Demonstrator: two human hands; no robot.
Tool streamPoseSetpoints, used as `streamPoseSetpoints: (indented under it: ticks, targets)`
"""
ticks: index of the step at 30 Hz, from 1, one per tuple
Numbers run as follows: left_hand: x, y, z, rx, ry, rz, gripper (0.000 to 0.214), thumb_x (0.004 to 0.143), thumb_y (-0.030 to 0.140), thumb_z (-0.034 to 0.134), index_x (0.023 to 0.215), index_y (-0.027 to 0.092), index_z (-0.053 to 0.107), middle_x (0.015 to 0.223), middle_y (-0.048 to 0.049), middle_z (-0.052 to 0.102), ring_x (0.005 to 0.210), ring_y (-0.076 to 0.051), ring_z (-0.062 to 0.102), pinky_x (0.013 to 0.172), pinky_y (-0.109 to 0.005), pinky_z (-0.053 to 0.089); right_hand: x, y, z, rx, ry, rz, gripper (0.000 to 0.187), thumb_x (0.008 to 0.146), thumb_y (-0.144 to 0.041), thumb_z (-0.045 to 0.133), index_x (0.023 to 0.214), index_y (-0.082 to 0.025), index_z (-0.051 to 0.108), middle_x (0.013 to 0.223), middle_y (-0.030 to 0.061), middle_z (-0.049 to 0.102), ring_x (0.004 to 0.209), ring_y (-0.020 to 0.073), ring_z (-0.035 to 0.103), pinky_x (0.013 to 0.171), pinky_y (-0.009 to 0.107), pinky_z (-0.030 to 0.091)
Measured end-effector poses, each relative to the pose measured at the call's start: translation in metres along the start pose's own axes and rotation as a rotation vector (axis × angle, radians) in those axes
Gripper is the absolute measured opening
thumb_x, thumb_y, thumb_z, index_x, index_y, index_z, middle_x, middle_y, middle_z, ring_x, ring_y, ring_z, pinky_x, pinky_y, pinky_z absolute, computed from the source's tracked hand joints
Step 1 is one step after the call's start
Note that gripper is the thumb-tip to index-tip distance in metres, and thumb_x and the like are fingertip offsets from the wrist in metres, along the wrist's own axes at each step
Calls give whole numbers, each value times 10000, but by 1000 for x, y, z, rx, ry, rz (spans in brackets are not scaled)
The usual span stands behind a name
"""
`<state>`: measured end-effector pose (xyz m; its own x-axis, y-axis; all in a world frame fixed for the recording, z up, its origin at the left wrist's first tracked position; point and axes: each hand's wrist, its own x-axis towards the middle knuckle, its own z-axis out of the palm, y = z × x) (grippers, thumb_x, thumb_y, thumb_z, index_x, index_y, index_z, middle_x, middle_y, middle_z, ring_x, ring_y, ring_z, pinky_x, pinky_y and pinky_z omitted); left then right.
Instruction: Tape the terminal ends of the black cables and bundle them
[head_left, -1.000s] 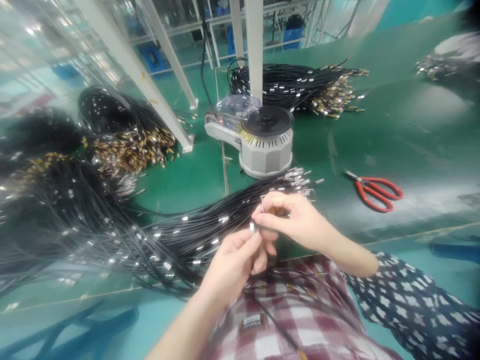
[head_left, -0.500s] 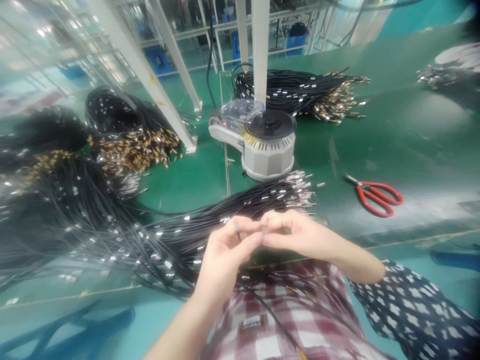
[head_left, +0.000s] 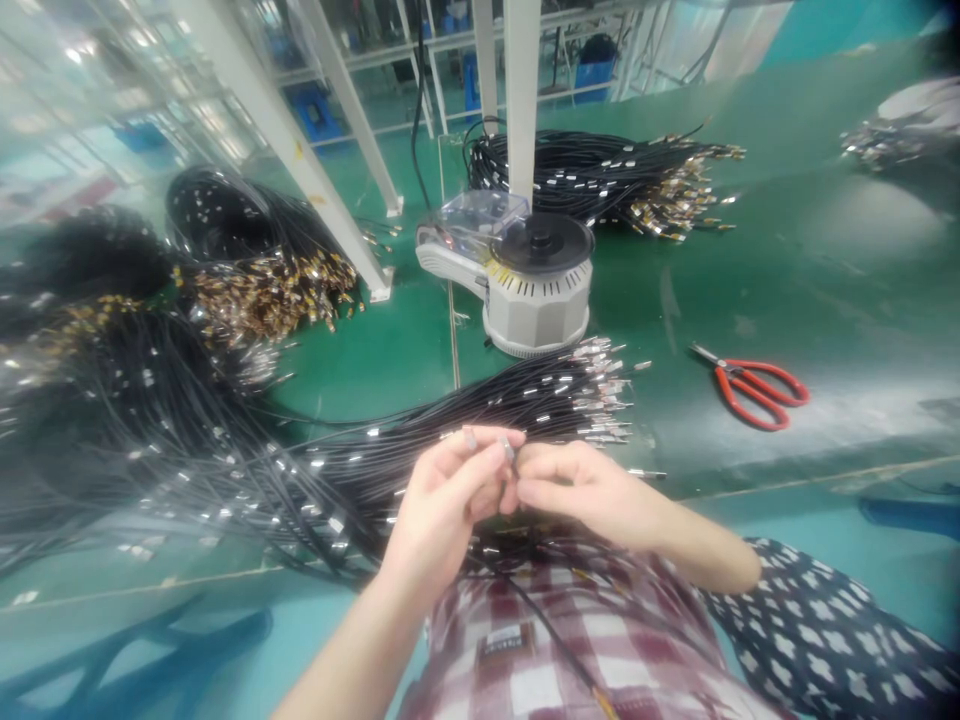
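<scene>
My left hand (head_left: 450, 490) is closed in a pinch, with a small grey strip (head_left: 508, 449) between thumb and forefinger. A second grey band (head_left: 470, 438) sits round or on one of its fingers. My right hand (head_left: 581, 487) meets it fingertip to fingertip, closed on what looks like a thin black cable, mostly hidden by the fingers. Just beyond both hands lies a bundle of black cables (head_left: 450, 420) with white tags and silvery ends. More black cables (head_left: 555, 640) rest across the checked apron (head_left: 480, 605) on my lap.
A white round tape dispenser (head_left: 536, 310) stands behind the bundle. Red-handled scissors or snips (head_left: 757, 390) lie on the green table (head_left: 750, 280) at right. Other cable bundles (head_left: 585, 170) with brass-coloured ends lie behind and at left (head_left: 262, 295). White posts (head_left: 521, 110) rise from the table.
Both hands have shifted slightly down and toward me. My left fingers have rolled round, and the grey strip now shows above the thumb; my right fingertips have lowered beside them.
</scene>
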<state>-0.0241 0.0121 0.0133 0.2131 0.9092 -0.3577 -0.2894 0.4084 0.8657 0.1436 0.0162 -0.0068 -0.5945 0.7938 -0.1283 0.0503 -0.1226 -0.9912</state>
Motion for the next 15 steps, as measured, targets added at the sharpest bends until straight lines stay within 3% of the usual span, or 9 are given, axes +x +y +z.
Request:
streamPoseSetpoints:
  ticks: [9, 15]
  targets:
    - [2, -7, -5, 32, -54, -14, 236, 774, 342, 748, 717, 119, 698, 441, -6, 566, 397, -57, 373, 432, -207, 196, 1, 5, 0, 205, -65, 23, 322, 881, -452, 619, 812, -159, 735, 884, 38, 684, 892, 170, 615, 891, 321, 457]
    - [2, -8, -4, 37, -73, -49, 190, 709, 270, 809, 795, 129, 715, 563, -10, 622, 483, -92, 530, 497, -211, 360, 0, 10, 1, 301, -63, 67, 329, 851, -469, 650, 767, -161, 726, 817, 19, 684, 821, 150, 602, 832, 291, 461]
